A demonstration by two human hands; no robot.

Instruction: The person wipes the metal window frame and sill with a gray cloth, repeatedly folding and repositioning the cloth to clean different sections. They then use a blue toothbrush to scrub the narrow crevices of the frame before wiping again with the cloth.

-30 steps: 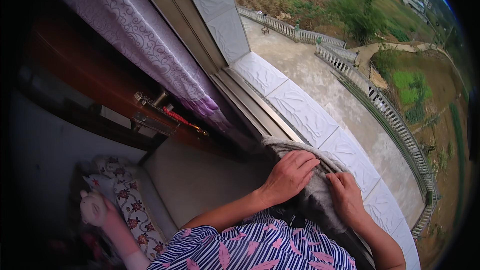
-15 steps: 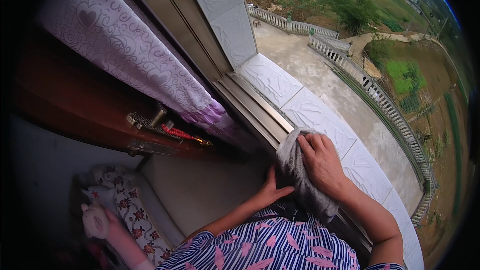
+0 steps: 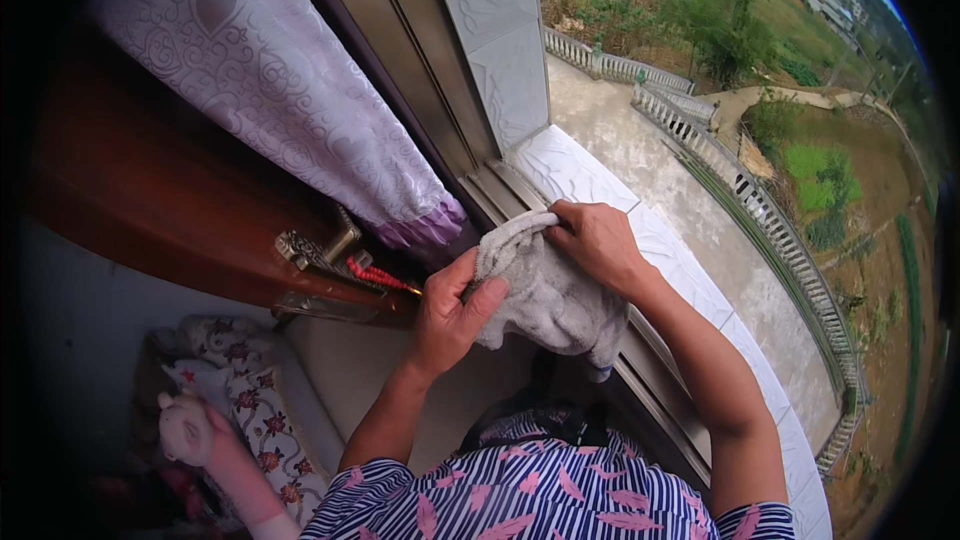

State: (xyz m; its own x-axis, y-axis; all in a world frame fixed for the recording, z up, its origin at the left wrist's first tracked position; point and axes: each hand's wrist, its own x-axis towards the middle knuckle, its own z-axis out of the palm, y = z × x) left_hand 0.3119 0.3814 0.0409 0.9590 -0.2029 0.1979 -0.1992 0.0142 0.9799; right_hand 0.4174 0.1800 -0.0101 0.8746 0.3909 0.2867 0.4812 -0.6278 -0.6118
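Note:
A grey towel-like cloth (image 3: pixel 550 290) hangs spread between my two hands, above the metal window track (image 3: pixel 655 380). My left hand (image 3: pixel 450 315) grips its left edge, thumb on top of the fabric. With fingers pinched, my right hand (image 3: pixel 597 245) holds the upper right edge of the cloth. The cloth's lower part droops in loose folds and hides a stretch of the track beneath it.
White embossed tiles (image 3: pixel 690 275) line the outer sill, with a yard (image 3: pixel 650 160) far below. At left are a lilac curtain (image 3: pixel 290 70) and a brown wooden door (image 3: pixel 190 210) with red beads (image 3: pixel 372 273) by its handle. A pink plush toy (image 3: pixel 235 470) lies lower left.
My left hand has risen and taken hold of the cloth's left edge. The cloth has been lifted off the track and opened out, and my right hand has moved up and left.

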